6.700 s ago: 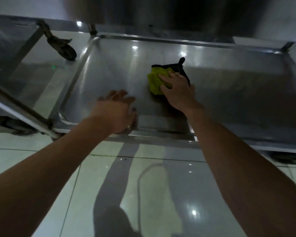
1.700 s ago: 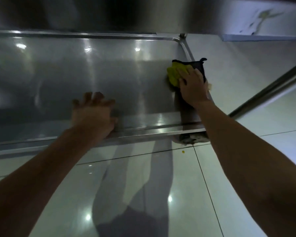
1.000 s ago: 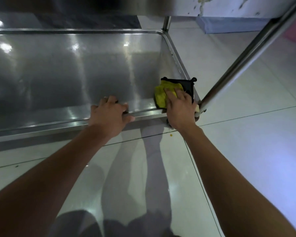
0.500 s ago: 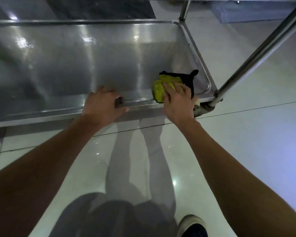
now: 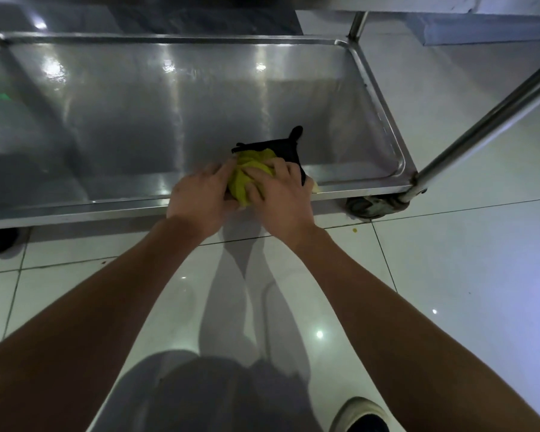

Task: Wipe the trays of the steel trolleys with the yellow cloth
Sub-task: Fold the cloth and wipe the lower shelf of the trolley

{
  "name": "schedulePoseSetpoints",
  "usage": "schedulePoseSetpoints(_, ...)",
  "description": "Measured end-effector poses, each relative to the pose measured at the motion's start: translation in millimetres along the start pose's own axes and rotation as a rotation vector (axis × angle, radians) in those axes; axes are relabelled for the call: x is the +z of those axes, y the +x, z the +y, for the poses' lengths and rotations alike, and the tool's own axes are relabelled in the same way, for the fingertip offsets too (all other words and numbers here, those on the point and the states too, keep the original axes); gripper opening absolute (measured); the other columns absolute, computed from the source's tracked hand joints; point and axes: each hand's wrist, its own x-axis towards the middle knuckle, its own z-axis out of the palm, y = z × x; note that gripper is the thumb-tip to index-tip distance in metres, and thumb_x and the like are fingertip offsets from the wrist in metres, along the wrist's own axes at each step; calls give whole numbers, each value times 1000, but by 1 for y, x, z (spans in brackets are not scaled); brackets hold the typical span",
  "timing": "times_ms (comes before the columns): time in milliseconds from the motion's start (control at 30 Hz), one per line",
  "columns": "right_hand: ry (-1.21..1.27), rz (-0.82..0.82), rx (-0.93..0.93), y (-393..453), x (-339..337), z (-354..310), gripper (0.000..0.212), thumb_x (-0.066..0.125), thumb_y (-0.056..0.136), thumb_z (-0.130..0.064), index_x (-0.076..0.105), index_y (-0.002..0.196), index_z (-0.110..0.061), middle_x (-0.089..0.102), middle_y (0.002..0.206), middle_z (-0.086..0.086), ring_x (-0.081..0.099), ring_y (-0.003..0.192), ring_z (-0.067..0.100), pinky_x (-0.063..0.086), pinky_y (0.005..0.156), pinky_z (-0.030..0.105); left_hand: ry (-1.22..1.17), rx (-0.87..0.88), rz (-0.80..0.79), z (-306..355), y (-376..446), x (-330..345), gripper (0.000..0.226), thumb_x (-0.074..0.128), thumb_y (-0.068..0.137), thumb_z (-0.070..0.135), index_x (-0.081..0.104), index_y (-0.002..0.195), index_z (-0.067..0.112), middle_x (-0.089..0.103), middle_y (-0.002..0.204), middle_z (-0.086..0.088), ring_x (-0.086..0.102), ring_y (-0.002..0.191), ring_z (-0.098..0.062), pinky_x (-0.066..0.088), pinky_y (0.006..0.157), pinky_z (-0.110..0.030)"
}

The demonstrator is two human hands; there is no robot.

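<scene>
Both hands are meeting at the near rim of the bottom tray (image 5: 293, 199) of the steel trolley (image 5: 477, 127), low in the middle of the frame, and the yellow cloth (image 5: 247, 179) is bunching up between them. The left hand (image 5: 200, 194) is pressing in from the left side, fingers curling against the yellow folds, while the right hand (image 5: 281, 194) is lying over the top, its fingers curving down onto the bundle, so both are gripping the cloth rather than lying flat on it. A black layer (image 5: 286, 149) is showing just behind the yellow part, with a small loop poking up at its far corner (whether it is the cloth's backing or a separate piece, I cannot tell). The cloth is sitting on the tray floor, right against the near lip and toward the right end. As for progress: the tray's wide surface is gleaming, with streaky sheen across the middle and left, which suggests wiping is under way here, though I cannot judge from this view how much of it is truly clean. This looks like a pause to regather or refold the cloth, not a wiping stroke. Only this one tray is fully in view, with the underside of another shelf (image 5: 449, 4) running along the top edge of the frame, so any other trays are still to be reckoned with. A caster wheel (image 5: 368, 207) is peeking out under the near right corner.
</scene>
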Motion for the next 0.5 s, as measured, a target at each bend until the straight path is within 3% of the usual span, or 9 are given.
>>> schedulePoseSetpoints(167, 37, 72, 147, -2, -13, 40, 37, 48, 95, -40, 61, 129, -43, 49, 142, -2, 38, 131, 27, 28, 105, 52, -6, -75, -133, 13, 15, -12, 82, 76, 71, 57, 45, 143, 34, 54, 123, -7, 57, 117, -35, 49, 90, -43)
schedulePoseSetpoints(267, 2, 127, 255, -3, -27, 76, 38, 48, 95, -40, 60, 131, -39, 48, 145, 2, 38, 132, 31, 29, 105, 55, 117, -126, -197, 29, 25, -20, 75, 56, 68, 76, 59, 130, 34, 54, 124, -8, 58, 117, -36, 47, 93, -44)
schedulePoseSetpoints(400, 27, 145, 428, 9, -46, 115, 37, 49, 94, -36, 62, 129, -37, 48, 143, 5, 36, 134, 31, 23, 110, 61, 284, -146, -175, 55, 44, -18, 58, 46, 82, 58, 63, 124, 23, 55, 123, -10, 56, 116, -35, 42, 94, -51)
schedulePoseSetpoints(500, 53, 160, 505, 25, -57, 129, 36, 50, 94, -32, 64, 127, -35, 50, 139, 6, 37, 132, 31, 19, 110, 60, 235, 10, -83, 72, 55, -6, 39, 54, 88, 42, 63, 121, 24, 53, 123, -8, 50, 118, -33, 43, 91, -51)
